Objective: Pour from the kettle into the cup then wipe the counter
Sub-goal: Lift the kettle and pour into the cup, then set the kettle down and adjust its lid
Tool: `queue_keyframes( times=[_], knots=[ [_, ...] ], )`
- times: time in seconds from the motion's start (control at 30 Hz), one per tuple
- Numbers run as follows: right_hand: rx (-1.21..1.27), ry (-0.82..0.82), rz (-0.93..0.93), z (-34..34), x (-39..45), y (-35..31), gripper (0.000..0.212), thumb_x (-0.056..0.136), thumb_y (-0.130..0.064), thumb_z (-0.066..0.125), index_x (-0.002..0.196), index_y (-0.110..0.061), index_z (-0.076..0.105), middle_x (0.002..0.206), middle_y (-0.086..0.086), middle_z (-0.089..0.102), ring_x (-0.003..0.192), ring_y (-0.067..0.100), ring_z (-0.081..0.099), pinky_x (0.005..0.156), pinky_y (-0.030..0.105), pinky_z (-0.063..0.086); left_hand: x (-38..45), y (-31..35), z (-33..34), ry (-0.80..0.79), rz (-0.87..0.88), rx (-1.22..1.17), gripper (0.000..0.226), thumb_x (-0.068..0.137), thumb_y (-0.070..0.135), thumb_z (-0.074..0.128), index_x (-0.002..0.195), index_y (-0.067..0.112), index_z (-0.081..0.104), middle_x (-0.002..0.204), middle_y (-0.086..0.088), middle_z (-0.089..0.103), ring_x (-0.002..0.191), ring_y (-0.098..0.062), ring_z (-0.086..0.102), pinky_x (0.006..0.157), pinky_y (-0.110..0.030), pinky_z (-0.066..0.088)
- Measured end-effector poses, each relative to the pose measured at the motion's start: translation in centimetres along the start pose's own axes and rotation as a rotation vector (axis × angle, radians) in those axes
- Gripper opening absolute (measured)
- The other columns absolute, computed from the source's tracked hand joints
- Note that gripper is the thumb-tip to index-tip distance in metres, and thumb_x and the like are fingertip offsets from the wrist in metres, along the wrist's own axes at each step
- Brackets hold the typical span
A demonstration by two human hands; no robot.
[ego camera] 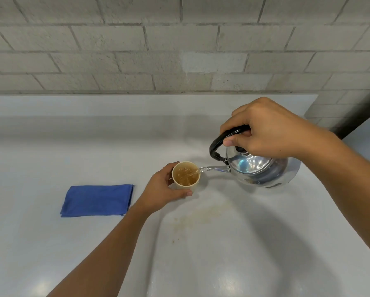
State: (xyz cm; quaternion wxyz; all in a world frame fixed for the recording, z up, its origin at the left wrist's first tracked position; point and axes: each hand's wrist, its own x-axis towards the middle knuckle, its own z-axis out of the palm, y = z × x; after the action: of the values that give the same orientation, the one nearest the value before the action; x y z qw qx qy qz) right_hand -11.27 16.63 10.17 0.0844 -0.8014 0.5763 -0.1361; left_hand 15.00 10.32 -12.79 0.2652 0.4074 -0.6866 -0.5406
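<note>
A shiny metal kettle [263, 170] with a black handle is tilted to the left, its spout over the rim of a small beige cup [185, 174]. A thin stream runs from the spout into the cup, which holds brownish liquid. My right hand [269, 131] grips the kettle's black handle from above. My left hand [164, 189] wraps around the cup's left side and steadies it on the pale counter [222, 243]. A folded blue cloth [97, 200] lies flat on the counter, left of my left wrist.
Faint brownish stains [199, 217] mark the counter just in front of the cup. A grey brick wall [158, 50] rises behind the counter's low back ledge. The counter ends at the right, near a dark vertical edge [359, 123].
</note>
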Motion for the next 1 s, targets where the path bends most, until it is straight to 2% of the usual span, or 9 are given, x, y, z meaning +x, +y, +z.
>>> queue_keyframes(
  times=[0.1,0.23,0.3,0.47,0.57,0.7,0.83,1.0],
  knots=[
    [0.087,0.054,0.040,0.4,-0.8,0.8,0.008,0.084,-0.030,0.077,0.091,-0.032,0.080,0.071,-0.011,0.067,0.069,0.008,0.059,0.062,0.031,0.048,0.0,0.0,0.0,-0.002,0.000,0.005,0.085,0.062,0.029,0.102,0.136,0.036,0.060,0.128,0.014,0.072,0.121,-0.011,0.068,0.095,-0.020,0.056],
    [0.259,0.118,0.118,1.2,-2.3,2.0,0.012,0.083,-0.022,0.080,0.092,-0.029,0.082,0.076,-0.014,0.071,0.072,0.009,0.066,0.062,0.013,0.044,-0.2,0.3,-0.1,-0.005,0.002,0.006,0.083,0.062,0.029,0.102,0.134,0.038,0.061,0.128,0.014,0.072,0.121,-0.010,0.068,0.095,-0.018,0.055],
    [0.342,0.151,0.156,1.6,-2.9,2.4,0.013,0.082,-0.020,0.081,0.092,-0.028,0.082,0.077,-0.014,0.072,0.072,0.010,0.067,0.063,0.011,0.044,-0.2,0.4,-0.1,-0.004,0.003,0.002,0.083,0.062,0.028,0.102,0.134,0.038,0.062,0.128,0.013,0.072,0.122,-0.011,0.068,0.095,-0.018,0.055],
    [0.452,0.208,0.211,2.6,-3.8,3.2,0.014,0.081,-0.018,0.083,0.091,-0.028,0.082,0.081,-0.009,0.074,0.078,0.013,0.069,0.069,0.017,0.050,-0.3,0.7,-0.2,-0.004,-0.002,0.005,0.082,0.063,0.028,0.102,0.134,0.037,0.062,0.128,0.014,0.072,0.121,-0.011,0.068,0.095,-0.019,0.056],
    [0.497,0.233,0.225,2.8,-4.3,3.7,0.016,0.082,-0.017,0.082,0.092,-0.029,0.081,0.084,-0.008,0.075,0.081,0.013,0.070,0.071,0.020,0.052,-0.3,0.8,-0.3,-0.023,-0.014,0.007,0.083,0.064,0.021,0.102,0.135,0.034,0.061,0.130,0.011,0.071,0.123,-0.011,0.067,0.101,-0.026,0.055],
    [0.538,0.282,0.233,2.6,-4.6,4.5,0.015,0.083,-0.018,0.081,0.093,-0.030,0.081,0.087,-0.011,0.076,0.084,0.012,0.071,0.075,0.021,0.054,-0.3,1.4,-2.1,-0.097,-0.052,0.019,0.100,0.061,0.014,0.103,0.145,0.034,0.053,0.141,0.014,0.066,0.135,-0.005,0.058,0.117,-0.034,0.045],
    [0.539,0.318,0.239,1.7,-4.6,5.4,0.014,0.084,-0.019,0.080,0.094,-0.029,0.080,0.088,-0.007,0.076,0.083,0.015,0.071,0.073,0.030,0.057,0.0,3.6,-5.2,-0.078,-0.022,0.033,0.116,0.053,0.028,0.102,0.153,0.033,0.044,0.152,0.014,0.056,0.144,-0.002,0.047,0.123,-0.036,0.036],
    [0.528,0.316,0.253,1.0,-3.6,6.4,0.014,0.084,-0.022,0.080,0.096,-0.030,0.079,0.093,-0.011,0.077,0.090,0.012,0.072,0.082,0.034,0.058,1.7,8.3,-6.7,-0.033,0.119,0.038,0.099,0.062,0.036,0.097,0.150,0.033,0.051,0.151,0.015,0.058,0.145,-0.003,0.047,0.121,-0.036,0.036]
  ],
)
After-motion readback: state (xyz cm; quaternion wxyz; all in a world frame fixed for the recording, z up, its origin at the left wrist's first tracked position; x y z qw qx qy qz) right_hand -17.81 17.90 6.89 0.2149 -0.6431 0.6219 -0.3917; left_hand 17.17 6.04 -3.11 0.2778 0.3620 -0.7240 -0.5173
